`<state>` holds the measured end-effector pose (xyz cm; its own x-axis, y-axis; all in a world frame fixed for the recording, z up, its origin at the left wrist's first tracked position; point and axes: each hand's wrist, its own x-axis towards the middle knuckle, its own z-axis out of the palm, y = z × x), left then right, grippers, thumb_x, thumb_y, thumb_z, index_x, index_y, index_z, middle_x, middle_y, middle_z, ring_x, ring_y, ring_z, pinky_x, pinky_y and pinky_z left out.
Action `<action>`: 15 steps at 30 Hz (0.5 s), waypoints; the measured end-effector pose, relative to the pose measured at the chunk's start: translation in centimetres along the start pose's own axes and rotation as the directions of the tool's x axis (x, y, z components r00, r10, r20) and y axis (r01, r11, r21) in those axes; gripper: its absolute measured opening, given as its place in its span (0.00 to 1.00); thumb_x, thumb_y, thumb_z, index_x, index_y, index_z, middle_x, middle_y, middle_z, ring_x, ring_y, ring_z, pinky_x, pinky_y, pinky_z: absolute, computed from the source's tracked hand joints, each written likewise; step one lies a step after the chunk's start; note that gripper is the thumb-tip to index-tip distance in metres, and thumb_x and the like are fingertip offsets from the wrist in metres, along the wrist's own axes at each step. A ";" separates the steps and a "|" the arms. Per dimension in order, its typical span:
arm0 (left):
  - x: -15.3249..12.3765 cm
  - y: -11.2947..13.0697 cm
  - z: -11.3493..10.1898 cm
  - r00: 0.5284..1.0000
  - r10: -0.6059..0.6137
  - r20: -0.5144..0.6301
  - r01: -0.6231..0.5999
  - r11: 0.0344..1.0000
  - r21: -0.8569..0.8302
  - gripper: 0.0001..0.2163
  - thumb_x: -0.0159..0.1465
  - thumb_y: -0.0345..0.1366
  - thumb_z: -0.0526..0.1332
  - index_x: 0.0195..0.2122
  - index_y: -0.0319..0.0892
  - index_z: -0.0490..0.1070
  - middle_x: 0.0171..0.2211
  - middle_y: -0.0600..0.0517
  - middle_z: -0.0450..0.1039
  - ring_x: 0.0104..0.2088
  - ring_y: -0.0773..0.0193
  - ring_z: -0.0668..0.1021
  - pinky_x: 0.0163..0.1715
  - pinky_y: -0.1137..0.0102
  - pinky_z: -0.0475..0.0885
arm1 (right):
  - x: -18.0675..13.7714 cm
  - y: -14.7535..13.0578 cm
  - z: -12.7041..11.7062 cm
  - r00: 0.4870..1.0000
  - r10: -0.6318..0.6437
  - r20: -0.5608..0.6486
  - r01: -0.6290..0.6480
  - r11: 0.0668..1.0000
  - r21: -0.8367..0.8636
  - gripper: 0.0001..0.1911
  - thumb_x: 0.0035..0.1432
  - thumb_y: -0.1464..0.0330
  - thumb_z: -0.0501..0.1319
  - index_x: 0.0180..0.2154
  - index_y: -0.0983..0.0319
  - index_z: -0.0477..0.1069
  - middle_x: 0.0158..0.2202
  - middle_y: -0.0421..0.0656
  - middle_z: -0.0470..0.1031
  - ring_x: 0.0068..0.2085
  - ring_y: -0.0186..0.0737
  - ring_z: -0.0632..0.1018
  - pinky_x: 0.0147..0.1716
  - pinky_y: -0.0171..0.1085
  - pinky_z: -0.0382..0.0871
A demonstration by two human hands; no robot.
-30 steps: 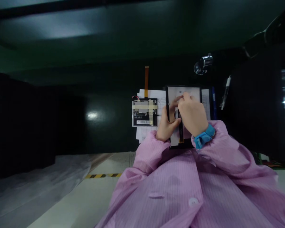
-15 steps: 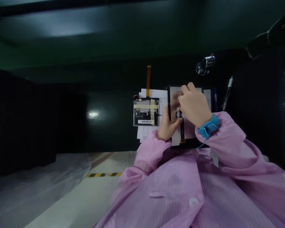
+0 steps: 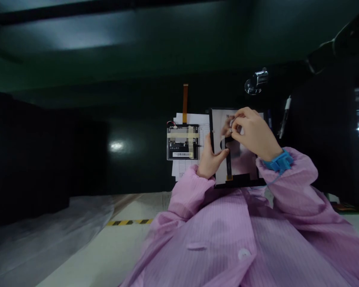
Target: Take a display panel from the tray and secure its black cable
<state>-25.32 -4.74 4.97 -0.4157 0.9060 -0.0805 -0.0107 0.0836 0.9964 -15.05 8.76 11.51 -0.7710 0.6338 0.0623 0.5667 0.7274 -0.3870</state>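
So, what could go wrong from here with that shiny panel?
The left hand has its thumb at the dark strip, so pressing might crease it. The right hand, close over the shiny panel, could smudge its surface. The orange ribbon juts beyond the papers and might get snagged.
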 end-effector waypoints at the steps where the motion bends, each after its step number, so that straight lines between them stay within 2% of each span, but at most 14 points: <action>1: 0.0 0.0 0.0 1.000 -0.001 -0.004 0.001 1.000 0.005 0.31 0.62 0.42 0.66 0.62 0.42 0.53 0.61 0.40 0.63 0.64 0.51 0.68 0.67 0.54 0.61 | -0.3 0.2 0.0 1.000 0.001 -0.028 0.000 0.999 0.032 0.04 0.56 0.77 0.61 0.30 0.64 0.70 0.47 0.50 0.71 0.47 0.49 0.73 0.48 0.47 0.72; 4: 0.0 0.1 0.0 1.000 -0.003 -0.008 0.003 1.000 0.021 0.30 0.61 0.40 0.66 0.62 0.42 0.54 0.60 0.41 0.64 0.64 0.51 0.68 0.67 0.54 0.61 | -1.2 0.2 0.3 0.998 0.008 -0.061 -0.003 0.997 0.073 0.03 0.60 0.74 0.61 0.38 0.65 0.71 0.50 0.52 0.70 0.50 0.51 0.74 0.51 0.49 0.73; 7: 0.0 0.5 0.1 1.000 0.010 -0.006 -0.010 1.000 -0.006 0.29 0.62 0.37 0.66 0.61 0.43 0.55 0.60 0.42 0.65 0.62 0.52 0.70 0.66 0.54 0.62 | -1.7 -0.7 1.0 0.999 0.005 -0.041 -0.006 1.000 -0.026 0.06 0.63 0.73 0.59 0.42 0.68 0.71 0.55 0.57 0.68 0.54 0.57 0.72 0.52 0.54 0.72; 9: 0.0 0.7 0.1 1.000 0.005 0.004 -0.005 0.999 -0.035 0.27 0.62 0.35 0.65 0.60 0.43 0.55 0.60 0.42 0.66 0.61 0.52 0.71 0.65 0.53 0.63 | -1.8 -1.5 1.4 0.999 0.026 -0.029 -0.029 0.995 -0.100 0.09 0.64 0.75 0.56 0.44 0.69 0.71 0.56 0.59 0.68 0.55 0.60 0.72 0.50 0.55 0.73; 12: 0.0 0.8 0.1 1.000 -0.011 0.023 0.012 0.999 -0.037 0.26 0.62 0.34 0.65 0.59 0.43 0.55 0.60 0.42 0.66 0.61 0.53 0.72 0.65 0.52 0.64 | -1.7 -2.6 1.7 0.998 0.066 0.012 -0.063 0.985 -0.159 0.11 0.64 0.78 0.53 0.45 0.70 0.71 0.57 0.59 0.68 0.54 0.61 0.72 0.44 0.53 0.75; 15: 0.1 0.7 0.0 0.999 0.036 0.022 -0.035 0.999 -0.013 0.26 0.62 0.34 0.65 0.59 0.44 0.55 0.62 0.42 0.64 0.64 0.52 0.68 0.66 0.52 0.62 | -1.4 -3.6 1.6 0.996 0.087 0.019 -0.081 0.975 -0.207 0.14 0.64 0.80 0.49 0.43 0.70 0.72 0.55 0.59 0.70 0.54 0.61 0.73 0.47 0.53 0.73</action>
<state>-25.38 -4.55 5.70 -0.3954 0.9174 -0.0453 -0.0074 0.0462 0.9989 -16.47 4.81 11.36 -0.7244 0.6893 0.0111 0.6749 0.7125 -0.1920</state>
